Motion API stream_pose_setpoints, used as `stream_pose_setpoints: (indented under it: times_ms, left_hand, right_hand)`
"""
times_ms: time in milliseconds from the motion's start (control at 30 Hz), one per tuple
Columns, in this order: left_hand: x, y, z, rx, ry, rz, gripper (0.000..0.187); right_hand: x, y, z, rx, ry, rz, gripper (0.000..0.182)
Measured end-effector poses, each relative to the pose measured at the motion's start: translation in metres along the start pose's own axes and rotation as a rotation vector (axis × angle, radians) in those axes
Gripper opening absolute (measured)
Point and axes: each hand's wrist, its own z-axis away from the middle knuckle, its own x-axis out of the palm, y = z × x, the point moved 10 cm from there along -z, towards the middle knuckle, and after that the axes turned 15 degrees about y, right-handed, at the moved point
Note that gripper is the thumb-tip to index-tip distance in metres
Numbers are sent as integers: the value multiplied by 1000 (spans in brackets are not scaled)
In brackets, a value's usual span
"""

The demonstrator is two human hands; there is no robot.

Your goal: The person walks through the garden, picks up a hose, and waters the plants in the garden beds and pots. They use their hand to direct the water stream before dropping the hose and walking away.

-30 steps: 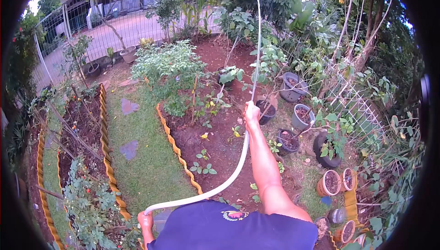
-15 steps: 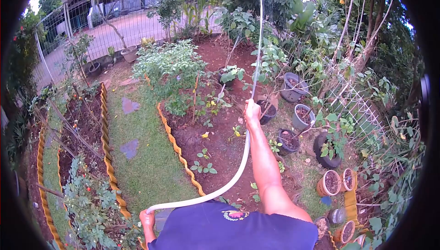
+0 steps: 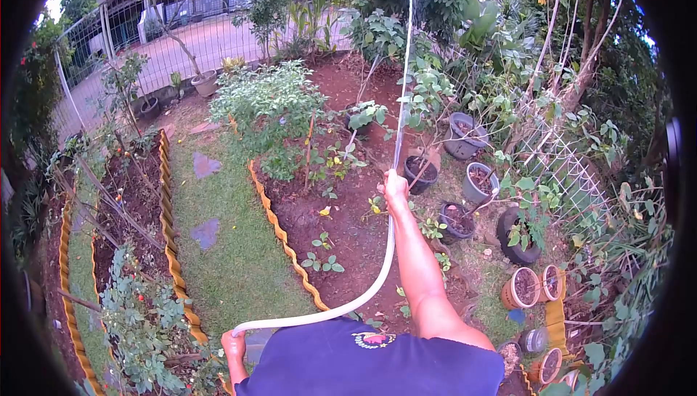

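Observation:
A pale garden hose (image 3: 367, 293) curves across the front of my dark blue shirt (image 3: 327, 360). My right hand (image 3: 395, 190) is closed around the hose near its front end, with the arm stretched out over the soil bed (image 3: 348, 233). From that end a thin stream of water (image 3: 406, 55) shoots forward and up out of the top of the view. Low on the left, my left hand (image 3: 233, 345) grips the hose farther back; the rest of the hose beyond it is hidden.
Wavy yellow edging (image 3: 279, 233) borders the beds beside a grass strip (image 3: 236, 265) with flat stones. On the right stand several pots, one of them a grey pot (image 3: 479, 182), and a black tire (image 3: 518, 238). A leafy bush (image 3: 268, 102) grows ahead, before a wire fence (image 3: 196, 11).
My right hand has dropped slightly and shifted a little left with the hose end. The top of the water stream has swung left. My left hand stays in place.

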Motion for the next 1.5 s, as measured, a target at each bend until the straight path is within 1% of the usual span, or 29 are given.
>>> stream_pose_setpoints:
  times_ms: [67,100,200,300,433,467,600,700,733,833,867,967,1033,1133,1233,1333,1500]
  left_hand:
    - [3,-3,-2,-18,-3,15,21]
    - [4,-6,-4,-29,-5,21,21]
    - [6,-8,-5,-27,-8,30,22]
    - [5,-11,-6,-43,-13,40,22]
    - [9,-16,-6,-77,-30,80,21]
    - [8,-16,-6,-80,-30,86,21]
    - [3,-3,-2,-93,-53,84,20]
    - [3,-3,-3,-109,-64,88,20]
    - [3,-3,-3,-114,-63,94,20]
    - [3,-2,-3,-86,-72,64,20]
    - [3,-3,-3,-90,-75,72,20]
    - [4,0,-2,-99,-86,85,20]
    - [1,12,3,-107,-93,77,20]
    - [2,18,5,-102,-109,54,21]
    - [6,17,7,-127,-130,94,21]
    - [9,11,7,-143,-126,91,22]
    - [14,5,6,-147,-137,89,21]
  right_hand:
    - [-4,10,1,46,-29,49,33]
    - [-6,12,5,69,-45,73,35]
    - [-12,28,4,45,-4,83,35]
    - [-11,78,8,175,-40,146,34]
    - [-25,111,17,209,17,384,40]
    - [-25,117,19,242,5,361,42]
    - [-23,107,16,134,33,289,42]
    - [-21,114,17,172,8,313,41]
    - [-21,120,18,196,21,268,40]
    - [-21,137,18,234,-1,348,39]
    - [-20,140,18,219,5,325,39]
    - [-22,136,21,198,3,238,37]
    - [-29,113,35,216,-31,158,35]
    - [-28,114,36,224,-53,67,32]
    - [-32,109,38,252,-61,142,32]
    - [-35,99,43,256,-56,124,32]
    - [-29,103,35,197,-60,90,32]
